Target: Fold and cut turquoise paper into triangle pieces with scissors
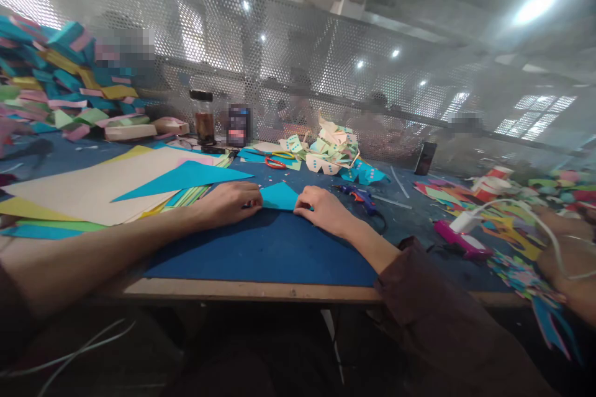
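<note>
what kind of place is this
Probably a paper-craft workshop: coloured paper sheets lie stacked on the blue worktop, a hot glue gun lies to the right, and folded paper pieces are heaped at the far left.

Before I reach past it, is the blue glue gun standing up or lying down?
Lying down: the blue glue gun stretches low along the tabletop, not upright, beside your right hand.

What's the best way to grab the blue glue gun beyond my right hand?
Probably take the glue gun by its handle, with your right hand coming from the near right: the handle seems to slant that way, while the narrow nozzle points left.
</note>
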`<state>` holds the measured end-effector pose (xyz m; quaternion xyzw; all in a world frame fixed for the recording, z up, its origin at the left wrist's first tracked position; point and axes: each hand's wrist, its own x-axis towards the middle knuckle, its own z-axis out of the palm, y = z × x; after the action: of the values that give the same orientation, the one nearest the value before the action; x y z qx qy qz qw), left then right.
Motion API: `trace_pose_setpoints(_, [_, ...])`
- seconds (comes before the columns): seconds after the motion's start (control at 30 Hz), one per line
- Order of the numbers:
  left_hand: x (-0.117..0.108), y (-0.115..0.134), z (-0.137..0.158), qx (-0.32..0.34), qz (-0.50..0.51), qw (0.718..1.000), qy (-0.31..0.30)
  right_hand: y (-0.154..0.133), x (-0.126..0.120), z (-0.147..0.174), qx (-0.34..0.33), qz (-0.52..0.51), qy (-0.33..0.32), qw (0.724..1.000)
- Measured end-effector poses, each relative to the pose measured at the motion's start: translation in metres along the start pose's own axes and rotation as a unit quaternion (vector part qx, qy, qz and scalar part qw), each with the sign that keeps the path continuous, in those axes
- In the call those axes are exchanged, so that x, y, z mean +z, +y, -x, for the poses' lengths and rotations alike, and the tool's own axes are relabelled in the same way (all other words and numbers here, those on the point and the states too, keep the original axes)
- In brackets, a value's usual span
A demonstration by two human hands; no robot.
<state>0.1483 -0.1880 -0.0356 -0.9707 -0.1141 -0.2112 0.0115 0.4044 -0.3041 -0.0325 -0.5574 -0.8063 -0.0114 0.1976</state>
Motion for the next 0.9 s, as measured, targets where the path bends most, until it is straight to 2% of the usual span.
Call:
trace_pose_setpoints(0.3, [0.001, -0.004, -0.003, -0.088, 0.059, 0.994, -0.028, 0.002, -0.001, -0.001, 0.027, -0.086, -0.030, 0.995])
trace_pose_setpoints(0.53, [0.004, -0.008, -0.003, -0.114, 0.081, 0.990, -0.025, 0.000, -0.004, -0.002, 0.052, -0.085, -0.037, 0.994])
trace_pose_setpoints(0.9, [0.004, -0.010, -0.006, -0.197, 0.104, 0.974, -0.042, 0.004, -0.002, -0.003, 0.084, -0.086, -0.055, 0.991])
